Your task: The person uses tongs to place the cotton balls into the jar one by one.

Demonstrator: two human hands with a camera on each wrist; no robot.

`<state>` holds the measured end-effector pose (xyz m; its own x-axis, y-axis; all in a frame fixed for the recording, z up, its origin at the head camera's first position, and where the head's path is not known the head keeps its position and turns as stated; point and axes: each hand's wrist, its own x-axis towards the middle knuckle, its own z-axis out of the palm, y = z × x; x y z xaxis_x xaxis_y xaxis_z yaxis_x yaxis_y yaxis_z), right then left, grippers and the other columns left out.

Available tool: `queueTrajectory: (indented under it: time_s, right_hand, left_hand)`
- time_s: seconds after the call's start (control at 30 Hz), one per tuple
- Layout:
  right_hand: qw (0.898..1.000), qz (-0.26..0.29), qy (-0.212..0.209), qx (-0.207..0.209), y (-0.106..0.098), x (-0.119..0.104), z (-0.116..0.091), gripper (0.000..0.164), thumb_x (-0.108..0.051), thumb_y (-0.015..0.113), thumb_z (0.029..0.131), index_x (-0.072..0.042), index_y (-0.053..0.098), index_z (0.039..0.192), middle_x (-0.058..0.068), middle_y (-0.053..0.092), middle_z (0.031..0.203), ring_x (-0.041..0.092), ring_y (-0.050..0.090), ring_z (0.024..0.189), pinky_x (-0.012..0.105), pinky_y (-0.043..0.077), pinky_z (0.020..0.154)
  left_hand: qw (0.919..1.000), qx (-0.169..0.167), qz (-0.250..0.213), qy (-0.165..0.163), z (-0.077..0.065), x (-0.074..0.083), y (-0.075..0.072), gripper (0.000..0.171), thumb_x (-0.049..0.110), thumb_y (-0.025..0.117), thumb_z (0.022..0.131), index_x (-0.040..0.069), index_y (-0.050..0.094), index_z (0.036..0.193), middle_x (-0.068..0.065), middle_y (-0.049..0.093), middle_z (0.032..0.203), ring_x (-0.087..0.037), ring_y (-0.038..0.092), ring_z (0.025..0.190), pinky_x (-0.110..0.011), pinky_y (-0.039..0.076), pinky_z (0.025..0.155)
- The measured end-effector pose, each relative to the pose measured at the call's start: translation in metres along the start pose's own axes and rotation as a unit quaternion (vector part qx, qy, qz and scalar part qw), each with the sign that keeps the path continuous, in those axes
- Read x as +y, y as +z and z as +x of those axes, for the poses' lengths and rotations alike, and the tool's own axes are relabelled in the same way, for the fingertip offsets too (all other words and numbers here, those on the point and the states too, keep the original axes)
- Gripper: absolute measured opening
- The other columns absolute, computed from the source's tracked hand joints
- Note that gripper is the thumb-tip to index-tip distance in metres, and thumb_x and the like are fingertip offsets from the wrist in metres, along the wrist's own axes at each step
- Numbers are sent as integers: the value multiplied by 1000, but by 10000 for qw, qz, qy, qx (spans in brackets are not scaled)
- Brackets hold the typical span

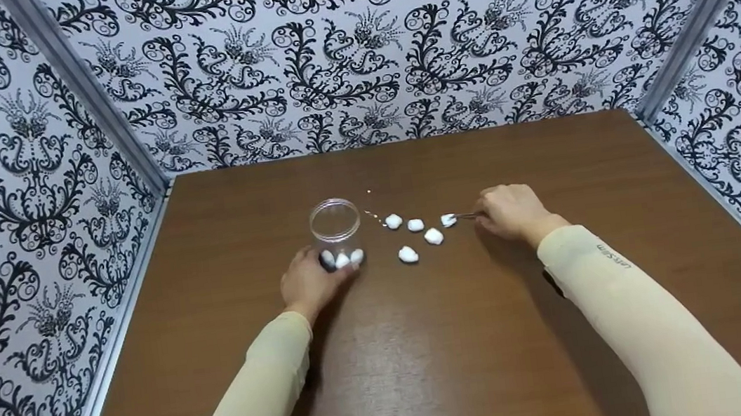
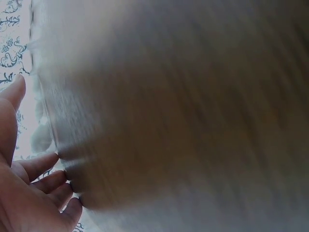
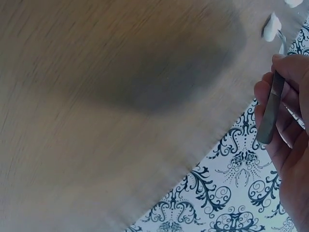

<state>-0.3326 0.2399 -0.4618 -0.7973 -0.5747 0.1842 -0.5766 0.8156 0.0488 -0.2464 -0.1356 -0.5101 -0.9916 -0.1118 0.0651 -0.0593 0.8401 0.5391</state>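
Observation:
A clear jar (image 1: 336, 230) stands on the table with its round rim up. Several white cotton balls (image 1: 342, 260) show through its lower wall. My left hand (image 1: 309, 283) holds the jar low down, thumb on the near side and fingers at the left. To the right, my right hand (image 1: 512, 212) grips the flat metal handle of a fork (image 3: 272, 108). Its tip is at one cotton ball (image 3: 272, 27) on the table. More loose cotton balls lie between the hands, among them a near one (image 1: 408, 254) and a far one (image 1: 393, 221).
The brown wooden table (image 1: 396, 360) carries small pale crumbs (image 1: 372, 215) right of the jar. Patterned walls (image 1: 351, 48) close off the back and both sides, with grey metal posts (image 1: 91, 94) at the corners.

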Motion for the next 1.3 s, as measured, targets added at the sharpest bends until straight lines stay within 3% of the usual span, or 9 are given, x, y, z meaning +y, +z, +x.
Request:
queueTrajectory:
  time_s: [0.5, 0.77, 1.3]
  right_hand:
    - [9996, -144, 58, 249, -2, 2, -4, 7, -16, 71, 84, -14, 74, 79, 1, 60, 73, 29, 59, 60, 51, 48, 51]
    - [9977, -147, -113, 659, -6, 5, -12, 4, -15, 72, 82, -12, 75, 81, 1, 64, 77, 31, 62, 61, 51, 49, 51]
    - [9940, -76, -448, 998, -18, -2, -15, 6, -13, 71, 80, -13, 76, 80, -1, 62, 76, 28, 61, 57, 48, 48, 48]
  left_hand:
    - [10000, -5, 10, 81, 1, 0, 0, 83, 62, 76, 77, 2, 61, 132, -17, 56, 139, -33, 50, 128, -55, 37, 103]
    - [9999, -143, 17, -34, 2, -2, 1, 87, 63, 75, 78, 6, 56, 140, -13, 51, 144, -30, 46, 133, -56, 35, 102]
    - [10000, -65, 21, 14, 2, -2, 2, 84, 63, 75, 77, 7, 59, 137, -13, 55, 141, -30, 48, 130, -56, 37, 101]
